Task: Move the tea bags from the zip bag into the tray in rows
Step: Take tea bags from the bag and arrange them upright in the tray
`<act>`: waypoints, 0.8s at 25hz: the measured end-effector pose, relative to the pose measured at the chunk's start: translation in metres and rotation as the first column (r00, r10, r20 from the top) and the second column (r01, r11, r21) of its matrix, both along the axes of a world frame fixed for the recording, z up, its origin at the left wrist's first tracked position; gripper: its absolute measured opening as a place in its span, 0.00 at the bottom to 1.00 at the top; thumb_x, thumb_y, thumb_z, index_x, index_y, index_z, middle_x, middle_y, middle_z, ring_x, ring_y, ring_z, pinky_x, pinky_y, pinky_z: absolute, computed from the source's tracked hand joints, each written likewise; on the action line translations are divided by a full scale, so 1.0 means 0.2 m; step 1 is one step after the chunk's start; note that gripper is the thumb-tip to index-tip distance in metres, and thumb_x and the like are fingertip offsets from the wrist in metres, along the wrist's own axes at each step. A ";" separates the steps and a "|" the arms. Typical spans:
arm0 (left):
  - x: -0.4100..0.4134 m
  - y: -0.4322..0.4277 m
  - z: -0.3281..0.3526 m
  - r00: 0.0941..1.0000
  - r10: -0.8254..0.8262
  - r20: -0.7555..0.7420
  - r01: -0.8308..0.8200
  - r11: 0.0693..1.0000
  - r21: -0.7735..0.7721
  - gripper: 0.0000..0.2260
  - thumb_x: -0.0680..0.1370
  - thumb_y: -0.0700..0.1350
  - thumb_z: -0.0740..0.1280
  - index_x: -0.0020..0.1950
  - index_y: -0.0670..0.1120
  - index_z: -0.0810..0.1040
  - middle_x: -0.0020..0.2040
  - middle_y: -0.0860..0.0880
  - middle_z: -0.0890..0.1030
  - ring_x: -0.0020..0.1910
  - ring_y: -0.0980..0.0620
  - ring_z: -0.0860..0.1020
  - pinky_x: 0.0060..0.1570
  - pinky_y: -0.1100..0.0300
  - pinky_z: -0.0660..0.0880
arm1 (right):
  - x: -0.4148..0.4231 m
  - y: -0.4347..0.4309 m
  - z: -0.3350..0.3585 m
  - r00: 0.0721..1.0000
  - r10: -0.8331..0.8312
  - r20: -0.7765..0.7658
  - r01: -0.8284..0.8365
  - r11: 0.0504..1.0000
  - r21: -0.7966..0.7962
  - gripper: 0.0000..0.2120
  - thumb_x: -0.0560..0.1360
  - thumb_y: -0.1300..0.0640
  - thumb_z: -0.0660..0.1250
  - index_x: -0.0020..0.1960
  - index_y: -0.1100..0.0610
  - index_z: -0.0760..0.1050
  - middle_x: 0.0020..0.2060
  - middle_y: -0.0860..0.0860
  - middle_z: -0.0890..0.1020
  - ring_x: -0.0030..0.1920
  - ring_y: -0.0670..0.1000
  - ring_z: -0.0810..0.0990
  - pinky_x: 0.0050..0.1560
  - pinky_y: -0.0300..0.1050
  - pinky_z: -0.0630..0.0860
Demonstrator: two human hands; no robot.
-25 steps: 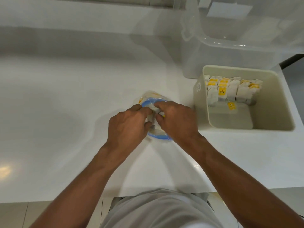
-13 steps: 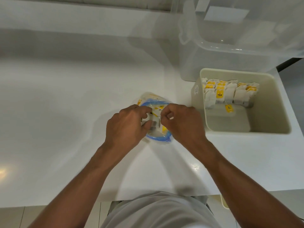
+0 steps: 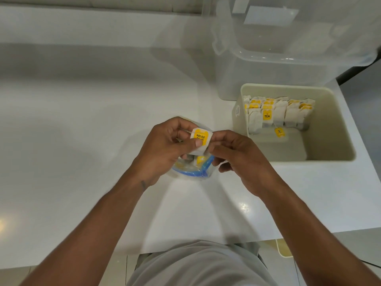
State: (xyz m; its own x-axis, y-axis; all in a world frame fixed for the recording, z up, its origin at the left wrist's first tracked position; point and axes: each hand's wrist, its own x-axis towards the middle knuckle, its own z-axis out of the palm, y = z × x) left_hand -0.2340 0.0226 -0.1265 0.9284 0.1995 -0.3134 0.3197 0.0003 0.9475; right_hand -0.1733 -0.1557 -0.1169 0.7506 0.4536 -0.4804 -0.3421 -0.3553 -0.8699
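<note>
A white tea bag (image 3: 201,139) with a yellow "RELAX" tag is held up above the zip bag (image 3: 195,169), a clear bag with a blue zip lying on the white counter. My left hand (image 3: 165,147) pinches the tea bag's left side with thumb and fingers. My right hand (image 3: 237,157) pinches its right edge. More tea bags show inside the zip bag. To the right stands the cream tray (image 3: 338,124), with several tea bags (image 3: 276,114) upright in rows along its far wall and one yellow tag (image 3: 279,132) lying on its floor.
A large clear plastic storage box (image 3: 288,48) stands behind the tray at the back right. The white counter (image 3: 82,131) stretches to the left. Its front edge runs just before my body, and its right edge lies past the tray.
Both hands have risen out of the zip bag's mouth and now hold one tea bag above it. Before, their fingers were down inside the bag.
</note>
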 end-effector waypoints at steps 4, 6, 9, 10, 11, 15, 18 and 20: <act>0.00 -0.01 0.01 0.998 -0.063 0.011 0.063 0.998 -0.010 0.10 0.72 0.38 0.77 0.51 0.43 0.81 0.39 0.44 0.85 0.34 0.53 0.81 0.34 0.63 0.75 | 0.00 0.01 0.01 0.981 -0.029 0.191 0.032 0.999 -0.016 0.02 0.76 0.56 0.70 0.47 0.51 0.82 0.32 0.42 0.79 0.31 0.44 0.75 0.32 0.38 0.72; 0.01 0.02 0.01 0.996 -0.090 0.018 0.089 0.994 0.059 0.11 0.73 0.39 0.76 0.54 0.47 0.81 0.42 0.48 0.86 0.33 0.55 0.79 0.35 0.62 0.76 | 0.02 0.01 0.02 0.960 -0.046 0.277 0.066 0.996 -0.062 0.03 0.77 0.56 0.70 0.45 0.53 0.82 0.28 0.41 0.78 0.28 0.43 0.73 0.30 0.35 0.70; 0.00 0.13 -0.01 0.991 -0.128 -0.033 0.119 0.761 0.638 0.08 0.77 0.45 0.71 0.54 0.58 0.81 0.47 0.59 0.84 0.36 0.58 0.78 0.42 0.57 0.78 | 0.05 -0.02 0.04 0.961 -0.055 0.271 0.080 0.993 -0.081 0.04 0.77 0.55 0.69 0.45 0.54 0.82 0.31 0.44 0.80 0.28 0.43 0.75 0.29 0.37 0.72; -0.01 0.16 0.00 0.983 -0.159 -0.097 0.173 0.586 0.792 0.08 0.79 0.48 0.68 0.54 0.59 0.81 0.50 0.60 0.83 0.40 0.56 0.79 0.45 0.56 0.78 | 0.05 -0.02 0.04 0.950 -0.007 0.311 0.055 0.988 -0.147 0.04 0.77 0.54 0.69 0.45 0.52 0.81 0.33 0.44 0.81 0.29 0.43 0.77 0.30 0.36 0.73; -0.02 0.16 0.00 0.967 -0.191 -0.168 0.238 0.446 0.863 0.08 0.80 0.50 0.67 0.56 0.61 0.80 0.53 0.61 0.83 0.46 0.54 0.80 0.47 0.55 0.77 | 0.05 -0.02 0.03 0.937 0.050 0.347 0.028 0.976 -0.216 0.04 0.77 0.52 0.69 0.44 0.51 0.81 0.34 0.44 0.82 0.30 0.43 0.79 0.31 0.36 0.74; -0.05 0.10 -0.04 0.897 -0.311 -0.316 0.383 0.186 0.905 0.14 0.78 0.57 0.66 0.64 0.63 0.76 0.63 0.59 0.77 0.54 0.49 0.81 0.47 0.56 0.76 | 0.01 0.01 0.00 0.952 0.057 0.302 0.013 0.974 -0.225 0.04 0.77 0.52 0.68 0.44 0.51 0.80 0.34 0.46 0.83 0.29 0.44 0.80 0.32 0.40 0.77; -0.02 0.06 -0.12 0.892 -0.297 -0.340 0.367 0.038 0.929 0.15 0.78 0.56 0.66 0.65 0.60 0.77 0.64 0.56 0.75 0.46 0.46 0.82 0.39 0.57 0.73 | 0.00 0.00 0.00 0.957 0.044 0.286 0.020 0.976 -0.217 0.04 0.77 0.54 0.68 0.44 0.52 0.80 0.33 0.47 0.83 0.30 0.44 0.81 0.32 0.40 0.78; -0.01 0.06 -0.14 0.892 -0.296 -0.341 0.345 -0.039 0.938 0.12 0.78 0.51 0.66 0.62 0.59 0.79 0.60 0.55 0.77 0.42 0.46 0.81 0.35 0.58 0.72 | -0.01 0.00 0.00 0.958 0.047 0.282 0.015 0.977 -0.213 0.04 0.77 0.54 0.68 0.45 0.52 0.80 0.33 0.47 0.83 0.30 0.45 0.81 0.32 0.39 0.78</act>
State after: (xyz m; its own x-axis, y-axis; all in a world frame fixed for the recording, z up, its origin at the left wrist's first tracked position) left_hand -0.2363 0.0346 -0.1544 0.9885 0.0163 -0.1504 0.0096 -0.9990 -0.0447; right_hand -0.1751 -0.1560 -0.1167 0.8633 0.3781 -0.3343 -0.0846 -0.5446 -0.8344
